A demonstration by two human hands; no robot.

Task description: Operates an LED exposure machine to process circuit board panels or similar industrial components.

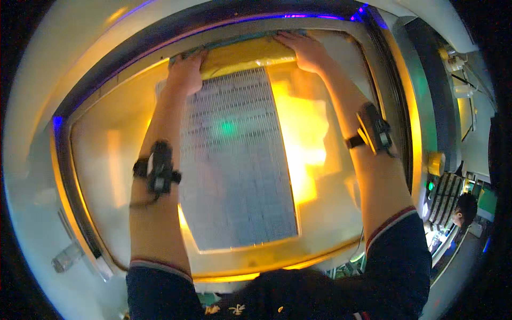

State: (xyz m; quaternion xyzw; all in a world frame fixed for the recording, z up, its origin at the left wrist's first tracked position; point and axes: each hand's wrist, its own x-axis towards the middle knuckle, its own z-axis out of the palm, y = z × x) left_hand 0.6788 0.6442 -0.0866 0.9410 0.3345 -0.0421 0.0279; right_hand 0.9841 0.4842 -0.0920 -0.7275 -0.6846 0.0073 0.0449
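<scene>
A long yellow bar (248, 57) with a teal far edge lies across the far end of a grey panel (240, 176) marked with rows of fine dark lines. At the bar's left end, my left hand (186, 72) is closed on it. My right hand (305, 50) grips the right end, its fingers reaching over the far edge. Parts of the fingers are blurred or hidden behind the bar. Both arms stretch forward on either side of the panel, and each forearm wears a strapped black device, the left one (160, 169) and the right one (377, 130).
The panel sits on a glossy, lit surface (106, 176) inside a dark raised frame (63, 154). Bright yellow light glares right of the panel. A clear bottle (66, 258) lies at the lower left. A person (465, 210) is at a lit bench far right.
</scene>
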